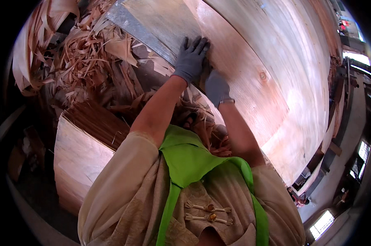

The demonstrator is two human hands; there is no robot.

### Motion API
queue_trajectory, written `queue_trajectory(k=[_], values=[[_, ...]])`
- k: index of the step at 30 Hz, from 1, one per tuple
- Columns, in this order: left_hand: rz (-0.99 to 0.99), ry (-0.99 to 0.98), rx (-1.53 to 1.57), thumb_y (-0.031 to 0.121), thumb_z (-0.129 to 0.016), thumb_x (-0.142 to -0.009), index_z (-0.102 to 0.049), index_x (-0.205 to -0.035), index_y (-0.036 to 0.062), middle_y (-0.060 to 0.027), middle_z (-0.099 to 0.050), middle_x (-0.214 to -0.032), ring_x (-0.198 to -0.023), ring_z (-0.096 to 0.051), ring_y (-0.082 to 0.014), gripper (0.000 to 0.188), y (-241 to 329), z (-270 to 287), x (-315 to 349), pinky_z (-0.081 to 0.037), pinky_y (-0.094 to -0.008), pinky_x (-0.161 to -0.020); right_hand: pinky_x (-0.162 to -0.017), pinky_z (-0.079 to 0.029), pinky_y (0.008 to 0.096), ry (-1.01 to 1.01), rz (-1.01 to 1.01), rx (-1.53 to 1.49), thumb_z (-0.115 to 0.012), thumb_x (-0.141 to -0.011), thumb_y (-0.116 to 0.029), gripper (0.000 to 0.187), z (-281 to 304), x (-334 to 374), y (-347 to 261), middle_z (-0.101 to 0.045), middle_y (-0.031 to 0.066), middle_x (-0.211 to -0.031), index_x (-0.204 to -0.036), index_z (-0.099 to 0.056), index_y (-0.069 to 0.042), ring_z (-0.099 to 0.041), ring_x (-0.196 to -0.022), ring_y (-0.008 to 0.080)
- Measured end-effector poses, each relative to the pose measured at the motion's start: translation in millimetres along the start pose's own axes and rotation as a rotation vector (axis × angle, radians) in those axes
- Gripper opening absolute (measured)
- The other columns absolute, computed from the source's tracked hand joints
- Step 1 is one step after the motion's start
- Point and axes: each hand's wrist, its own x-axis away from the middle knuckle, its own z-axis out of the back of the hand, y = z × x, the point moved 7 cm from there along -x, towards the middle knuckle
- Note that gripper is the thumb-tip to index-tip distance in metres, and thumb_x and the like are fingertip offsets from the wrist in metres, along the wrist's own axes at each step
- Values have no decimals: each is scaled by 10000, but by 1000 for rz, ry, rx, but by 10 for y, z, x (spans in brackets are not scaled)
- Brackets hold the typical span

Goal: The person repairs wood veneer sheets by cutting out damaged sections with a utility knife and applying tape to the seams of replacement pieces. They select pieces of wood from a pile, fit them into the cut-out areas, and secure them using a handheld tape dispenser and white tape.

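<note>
Both gloved hands (201, 69) flat on veneer sheet (251, 61)

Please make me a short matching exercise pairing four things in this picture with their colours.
Things:
1. gloves
2. apron
3. veneer sheet
4. metal strip

Colours:
A. bright green
B. pale pinkish wood
C. dull silver-grey
D. blue-grey

Pairs: 1-D, 2-A, 3-B, 4-C
</note>
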Motion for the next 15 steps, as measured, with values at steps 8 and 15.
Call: queue_trajectory(k=[8,15], values=[[-215,73,123,267,-517,-837,-430,-1342,128,-85,-380,-1420,-1323,-332,-254,531,302,106,337,-191,-497,-1099,-643,-514,485,5,-10,-22,-551,-832,-208,374,5,251,10,-641,231,-932,-1112,-447,17,-651,-851,365],[-246,-26,66,272,-521,-846,-434,-1342,241,-68,-347,-1446,-1339,-307,-260,504,339,57,396,-223,-489,-1089,-617,-508,483,30,-115,-16,-436,-863,-165,226,-307,822,160,-643,213,-782,-994,-477,15,-638,-705,391]])
